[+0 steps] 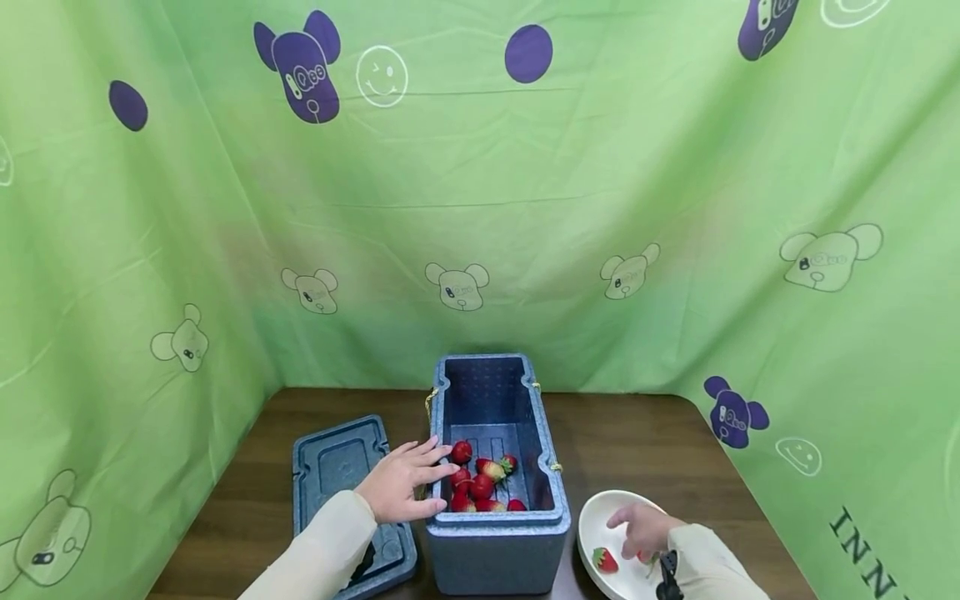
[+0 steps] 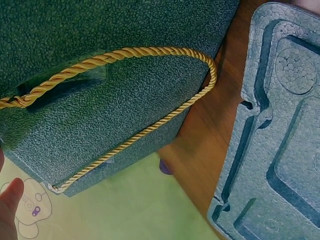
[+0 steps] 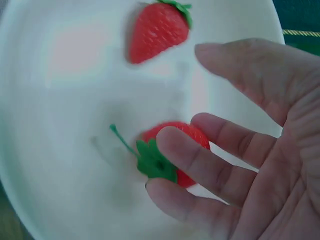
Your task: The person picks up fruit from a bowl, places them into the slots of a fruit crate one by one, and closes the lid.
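My left hand [image 1: 405, 482] rests its outstretched fingers on the left rim of a blue-grey foam box [image 1: 491, 560]. Only some fingertips [image 2: 12, 192] enter the left wrist view. Inside the box's near end lie several strawberries [image 1: 491, 469] and rounder red fruits [image 1: 482, 486]. Over a white dish [image 1: 591, 521] to the right is my right hand [image 1: 648, 529], its thumb and fingers spread apart and loosely bent. Its fingers overlap one strawberry [image 3: 172, 127] with a green stem, partly hiding it. Another strawberry [image 3: 160, 32] lies beyond the thumb, also in the dish.
The foam lid [image 1: 333, 471] lies on the wooden table [image 1: 247, 500] left of the box, partly behind my left forearm. A yellow rope handle [image 2: 135, 140] loops along the box's side. Green printed cloth [image 1: 450, 167] walls the table's back and sides.
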A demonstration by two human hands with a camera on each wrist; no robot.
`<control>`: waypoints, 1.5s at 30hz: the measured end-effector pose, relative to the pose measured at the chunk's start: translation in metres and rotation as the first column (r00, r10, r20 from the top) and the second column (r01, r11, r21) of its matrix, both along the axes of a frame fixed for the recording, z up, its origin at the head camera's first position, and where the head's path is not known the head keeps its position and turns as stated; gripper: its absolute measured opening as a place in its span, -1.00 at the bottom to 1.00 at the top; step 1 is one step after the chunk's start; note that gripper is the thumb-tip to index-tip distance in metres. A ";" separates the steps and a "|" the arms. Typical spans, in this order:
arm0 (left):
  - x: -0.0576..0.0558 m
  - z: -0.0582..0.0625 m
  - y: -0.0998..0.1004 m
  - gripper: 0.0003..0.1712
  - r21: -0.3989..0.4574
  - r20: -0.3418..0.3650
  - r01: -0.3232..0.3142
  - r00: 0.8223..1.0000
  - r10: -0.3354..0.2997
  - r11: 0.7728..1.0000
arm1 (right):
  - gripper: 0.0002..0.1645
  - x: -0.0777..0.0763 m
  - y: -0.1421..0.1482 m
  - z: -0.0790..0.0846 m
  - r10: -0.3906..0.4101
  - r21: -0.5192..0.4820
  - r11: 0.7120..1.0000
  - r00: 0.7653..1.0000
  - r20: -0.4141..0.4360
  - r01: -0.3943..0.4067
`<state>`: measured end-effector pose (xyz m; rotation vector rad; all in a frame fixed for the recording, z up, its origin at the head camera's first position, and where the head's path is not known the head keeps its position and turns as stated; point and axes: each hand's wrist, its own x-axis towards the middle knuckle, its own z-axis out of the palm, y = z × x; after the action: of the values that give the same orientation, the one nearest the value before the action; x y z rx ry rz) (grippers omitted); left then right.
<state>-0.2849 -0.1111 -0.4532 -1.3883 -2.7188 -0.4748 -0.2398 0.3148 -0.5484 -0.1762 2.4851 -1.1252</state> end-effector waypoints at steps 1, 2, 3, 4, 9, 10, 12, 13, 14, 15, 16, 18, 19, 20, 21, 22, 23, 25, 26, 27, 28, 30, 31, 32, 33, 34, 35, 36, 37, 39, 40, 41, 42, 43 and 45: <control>0.000 0.000 0.000 -0.40 -0.001 0.002 -0.001 1.000 0.001 1.000 | -0.51 0.002 -0.001 -0.001 -0.010 0.002 1.000 1.000 0.000 0.010; 0.000 0.000 0.000 -0.40 -0.001 0.003 -0.003 1.000 0.003 1.000 | -0.51 0.003 -0.003 -0.002 -0.029 0.015 0.999 1.000 0.001 0.029; 0.000 0.000 0.000 -0.40 0.001 0.003 -0.007 1.000 0.007 1.000 | -0.51 0.004 -0.004 -0.003 -0.037 0.026 0.999 0.999 -0.001 0.037; 0.000 0.000 0.000 -0.40 0.003 0.002 -0.010 1.000 0.010 1.000 | -0.50 0.006 -0.006 -0.003 -0.052 0.035 0.998 0.999 0.006 0.052; 0.000 0.000 0.000 -0.40 0.013 -0.006 -0.015 1.000 0.015 1.000 | -0.51 0.014 -0.011 -0.008 -0.074 0.069 0.995 0.996 0.049 0.070; 0.000 0.000 0.000 -0.41 0.013 -0.006 -0.011 1.000 0.011 1.000 | -0.51 0.015 -0.012 -0.010 -0.075 0.065 0.995 0.996 0.057 0.071; 0.000 0.000 0.000 -0.41 0.013 -0.004 -0.006 1.000 0.006 1.000 | -0.52 0.018 -0.013 -0.014 -0.068 0.040 0.997 0.996 0.066 0.065; 0.000 0.000 0.000 -0.41 0.009 -0.004 -0.005 1.000 0.005 1.000 | -0.52 0.019 -0.014 -0.015 -0.063 0.030 0.998 0.996 0.066 0.061; 0.000 0.000 0.000 -0.41 0.007 -0.002 -0.005 1.000 0.005 1.000 | -0.52 0.019 -0.015 -0.017 -0.057 0.018 0.998 0.996 0.067 0.056; 0.001 0.000 0.000 -0.41 0.007 0.002 -0.007 1.000 0.007 1.000 | -0.53 0.020 -0.015 -0.019 -0.050 0.011 0.999 0.996 0.067 0.050; 0.001 0.000 0.000 -0.41 0.004 0.005 -0.009 1.000 0.009 1.000 | -0.53 0.020 -0.016 -0.021 -0.048 0.002 0.999 0.996 0.072 0.048; 0.001 0.000 0.000 -0.40 0.001 0.009 -0.014 1.000 0.014 1.000 | -0.56 0.020 -0.019 -0.023 -0.040 -0.007 0.999 0.997 0.073 0.041; 0.001 0.000 0.000 -0.40 -0.001 0.009 -0.016 1.000 0.017 1.000 | -0.56 0.020 -0.020 -0.024 -0.036 -0.010 0.999 0.997 0.072 0.037; 0.001 0.000 0.000 -0.41 -0.002 0.010 -0.018 1.000 0.018 1.000 | -0.58 0.020 -0.021 -0.024 -0.030 -0.012 0.999 0.997 0.068 0.031; 0.001 -0.001 0.000 -0.41 0.001 0.012 -0.018 1.000 0.018 1.000 | -0.60 0.020 -0.023 -0.025 -0.026 -0.019 0.999 0.997 0.068 0.027; 0.001 -0.001 0.001 -0.41 0.003 0.012 -0.018 1.000 0.018 1.000 | -0.62 0.020 -0.024 -0.025 -0.020 -0.026 0.999 0.998 0.068 0.022; 0.001 -0.001 0.001 -0.41 0.005 0.010 -0.017 1.000 0.017 1.000 | -0.64 0.020 -0.025 -0.025 -0.014 -0.030 0.999 0.998 0.062 0.016; 0.001 -0.001 0.001 -0.41 0.007 0.010 -0.016 1.000 0.015 1.000 | -0.66 0.019 -0.027 -0.025 -0.007 -0.039 0.999 0.998 0.058 0.009; 0.001 0.000 0.001 -0.41 0.007 0.009 -0.015 1.000 0.015 1.000 | -0.67 0.019 -0.027 -0.025 -0.006 -0.040 0.999 0.998 0.056 0.008; 0.001 0.000 0.001 -0.41 0.006 0.010 -0.015 1.000 0.015 1.000 | -0.68 0.019 -0.028 -0.025 -0.006 -0.041 0.999 0.998 0.056 0.009; 0.001 0.000 0.001 -0.40 0.004 0.010 -0.016 1.000 0.016 1.000 | -0.68 0.019 -0.028 -0.024 -0.006 -0.035 0.999 0.998 0.054 0.008; 0.000 0.001 0.001 -0.40 0.006 0.010 -0.014 1.000 0.014 1.000 | -0.68 0.017 -0.027 -0.020 -0.001 -0.034 0.999 0.998 0.057 0.003; 0.000 0.001 0.002 -0.40 0.007 0.009 -0.011 1.000 0.011 1.000 | -0.67 0.017 -0.025 -0.017 0.003 -0.038 0.999 0.998 0.059 -0.001; 0.000 0.002 0.002 -0.40 0.007 0.006 -0.010 1.000 0.010 1.000 | -0.67 0.015 -0.024 -0.013 0.004 -0.038 0.999 0.998 0.063 -0.002; 0.000 0.002 0.002 -0.41 0.008 0.006 -0.010 1.000 0.009 1.000 | -0.66 0.013 -0.022 -0.007 0.009 -0.044 0.999 0.997 0.074 -0.006; -0.001 0.003 0.003 -0.41 0.009 0.003 -0.010 1.000 0.010 1.000 | -0.66 0.011 -0.019 -0.001 0.013 -0.051 0.999 0.997 0.081 -0.009; -0.001 0.003 0.003 -0.42 0.010 0.002 -0.011 1.000 0.011 1.000 | -0.67 0.007 -0.016 0.006 0.020 -0.067 0.998 0.996 0.083 -0.015; -0.001 0.003 0.003 -0.42 0.008 0.001 -0.014 1.000 0.014 1.000 | -0.66 0.003 -0.014 0.014 0.017 -0.079 0.997 0.996 0.092 -0.010; 0.000 0.004 0.003 -0.42 0.007 0.002 -0.016 1.000 0.016 1.000 | -0.64 0.000 -0.012 0.023 0.012 -0.083 0.997 0.995 0.098 -0.004; 0.001 0.004 0.003 -0.42 0.002 0.006 -0.018 1.000 0.018 1.000 | -0.60 -0.010 -0.008 0.041 0.006 -0.084 0.996 0.995 0.097 0.002; 0.001 0.004 0.003 -0.42 -0.001 0.006 -0.018 1.000 0.018 1.000 | -0.58 -0.015 -0.007 0.051 0.005 -0.080 0.997 0.997 0.082 0.002; 0.001 0.004 0.003 -0.41 -0.004 0.007 -0.018 1.000 0.018 1.000 | -0.56 -0.020 -0.007 0.061 0.002 -0.077 0.997 0.998 0.070 0.004; 0.001 0.003 0.003 -0.41 -0.009 0.006 -0.018 1.000 0.018 1.000 | -0.55 -0.025 -0.007 0.071 0.007 -0.066 0.998 0.999 0.050 -0.004; 0.001 0.003 0.002 -0.40 -0.012 0.004 -0.018 1.000 0.018 1.000 | -0.54 -0.030 -0.008 0.082 0.015 -0.053 0.998 1.000 0.026 -0.014; 0.002 0.003 0.002 -0.40 -0.020 0.000 -0.021 1.000 0.021 1.000 | -0.53 -0.041 -0.011 0.103 0.045 -0.031 0.998 0.999 -0.022 -0.046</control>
<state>-0.2830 -0.1091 -0.4498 -1.3633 -2.7427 -0.4467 -0.2804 0.3038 -0.4457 -0.2537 2.4701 -1.1493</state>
